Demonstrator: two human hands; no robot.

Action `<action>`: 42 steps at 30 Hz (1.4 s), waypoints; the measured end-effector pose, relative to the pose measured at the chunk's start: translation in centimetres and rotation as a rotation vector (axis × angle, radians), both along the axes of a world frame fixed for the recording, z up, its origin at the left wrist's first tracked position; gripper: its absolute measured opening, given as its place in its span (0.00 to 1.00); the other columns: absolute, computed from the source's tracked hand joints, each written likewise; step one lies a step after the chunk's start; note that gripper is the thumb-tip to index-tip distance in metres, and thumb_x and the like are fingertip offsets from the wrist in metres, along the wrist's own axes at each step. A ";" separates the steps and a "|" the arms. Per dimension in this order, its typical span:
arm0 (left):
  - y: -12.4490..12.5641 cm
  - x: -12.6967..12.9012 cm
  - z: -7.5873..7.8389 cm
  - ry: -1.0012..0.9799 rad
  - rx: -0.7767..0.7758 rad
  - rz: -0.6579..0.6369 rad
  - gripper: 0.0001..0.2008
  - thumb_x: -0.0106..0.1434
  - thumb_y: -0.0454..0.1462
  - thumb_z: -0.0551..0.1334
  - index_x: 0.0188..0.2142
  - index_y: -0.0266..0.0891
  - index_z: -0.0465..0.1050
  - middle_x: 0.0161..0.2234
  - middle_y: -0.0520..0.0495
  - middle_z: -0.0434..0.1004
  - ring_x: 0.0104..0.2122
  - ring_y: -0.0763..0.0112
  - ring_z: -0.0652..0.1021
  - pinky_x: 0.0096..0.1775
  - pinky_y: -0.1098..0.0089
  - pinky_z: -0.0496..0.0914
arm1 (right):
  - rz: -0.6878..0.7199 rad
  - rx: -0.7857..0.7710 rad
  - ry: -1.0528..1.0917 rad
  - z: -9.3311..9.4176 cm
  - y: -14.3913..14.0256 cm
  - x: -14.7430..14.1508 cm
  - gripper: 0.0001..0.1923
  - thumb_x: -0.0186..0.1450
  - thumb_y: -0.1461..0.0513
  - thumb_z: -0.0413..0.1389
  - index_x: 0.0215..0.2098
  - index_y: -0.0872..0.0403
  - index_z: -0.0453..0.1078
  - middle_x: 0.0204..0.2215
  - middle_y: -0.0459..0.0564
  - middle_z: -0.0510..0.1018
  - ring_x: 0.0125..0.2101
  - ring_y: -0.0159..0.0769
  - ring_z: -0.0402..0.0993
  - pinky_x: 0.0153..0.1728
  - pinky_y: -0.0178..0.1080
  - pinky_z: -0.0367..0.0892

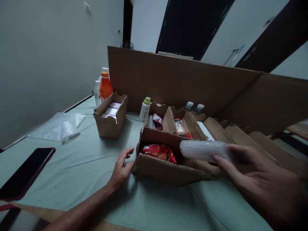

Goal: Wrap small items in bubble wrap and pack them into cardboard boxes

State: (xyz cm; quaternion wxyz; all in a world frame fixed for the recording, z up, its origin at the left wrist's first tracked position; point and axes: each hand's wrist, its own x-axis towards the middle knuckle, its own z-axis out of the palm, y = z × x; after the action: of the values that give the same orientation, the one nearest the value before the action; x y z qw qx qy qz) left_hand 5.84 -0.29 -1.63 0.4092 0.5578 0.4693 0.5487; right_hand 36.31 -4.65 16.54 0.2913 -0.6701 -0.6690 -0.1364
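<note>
Near the middle of the table (79,166), which is covered in a pale green cloth, a low cardboard box (168,171) stands with its front wall toward the person. The left hand (121,168) rests on the cloth against that box's left front corner, fingers loosely spread and closed on nothing. The right hand (262,179) comes in from the right edge and grips one end of a bubble-wrapped roll (204,149), holding it level just above the box's right half, over the open top. Inside the box, toward its left, lies a red packet (159,151).

Behind it a second, divided box (172,123) holds small packets, and further trays run along toward the right edge. A tall cardboard sheet (173,80) stands upright along the far side and closes that edge off. A white bottle with a green cap (145,109) stands just in front of the sheet. Toward the far left corner sits a small open box (111,120) with flat white packs in it, and behind it an orange bottle (105,86).

At the left edge lie a sheet of bubble wrap (59,126) and, nearer the person, a dark phone (26,173). Bare cloth lies between the phone and the left hand and along the near edge.
</note>
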 end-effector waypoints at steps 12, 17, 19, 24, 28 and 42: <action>-0.7 -0.1 -1.4 0.149 0.111 -0.099 0.17 0.57 0.33 0.59 0.46 0.40 0.77 0.48 0.41 0.78 0.50 0.55 0.77 0.53 0.57 0.71 | 0.111 -0.775 -0.474 -0.2 7.7 -1.1 0.10 0.59 0.59 0.62 0.20 0.48 0.73 0.18 0.45 0.75 0.20 0.35 0.68 0.22 0.37 0.47; -0.7 0.0 -1.4 0.140 0.118 -0.093 0.18 0.56 0.33 0.59 0.46 0.39 0.77 0.46 0.41 0.79 0.48 0.56 0.78 0.52 0.58 0.73 | 0.149 -0.858 -0.530 -0.7 8.3 -1.8 0.07 0.59 0.64 0.60 0.23 0.50 0.75 0.23 0.49 0.79 0.24 0.38 0.75 0.23 0.37 0.48; -0.7 0.0 -1.3 0.143 0.113 -0.083 0.17 0.56 0.33 0.59 0.45 0.39 0.77 0.46 0.41 0.80 0.48 0.55 0.79 0.51 0.58 0.73 | 0.129 -0.868 -0.545 -1.4 8.0 -2.7 0.08 0.60 0.63 0.58 0.23 0.51 0.76 0.24 0.53 0.81 0.25 0.40 0.77 0.22 0.37 0.48; -0.8 0.0 -1.4 0.173 0.091 -0.073 0.17 0.55 0.34 0.59 0.45 0.39 0.77 0.45 0.41 0.80 0.47 0.55 0.79 0.50 0.58 0.74 | 0.078 -0.881 -0.568 -1.5 7.7 -4.1 0.10 0.60 0.65 0.57 0.24 0.53 0.78 0.26 0.56 0.83 0.27 0.43 0.80 0.22 0.37 0.50; -0.7 -0.1 -1.9 0.177 0.133 -0.079 0.17 0.57 0.33 0.59 0.46 0.39 0.77 0.46 0.41 0.78 0.48 0.56 0.78 0.52 0.57 0.73 | 0.028 -0.634 -0.354 0.7 5.4 -0.5 0.09 0.63 0.57 0.57 0.35 0.48 0.80 0.33 0.52 0.85 0.33 0.45 0.81 0.28 0.39 0.62; -1.0 1.7 0.9 0.024 0.042 -0.224 0.44 0.61 0.48 0.64 0.71 0.40 0.48 0.71 0.38 0.50 0.70 0.47 0.53 0.68 0.50 0.49 | 0.136 -0.314 0.621 -10.4 -2.0 2.4 0.40 0.56 0.39 0.59 0.56 0.57 0.71 0.53 0.62 0.78 0.51 0.53 0.77 0.52 0.51 0.71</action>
State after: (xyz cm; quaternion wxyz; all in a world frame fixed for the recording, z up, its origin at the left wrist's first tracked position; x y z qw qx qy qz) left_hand 7.52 -1.27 -0.74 0.4505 0.6218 0.3974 0.5025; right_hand 38.70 -6.61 6.15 0.3825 -0.6700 -0.6045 0.1982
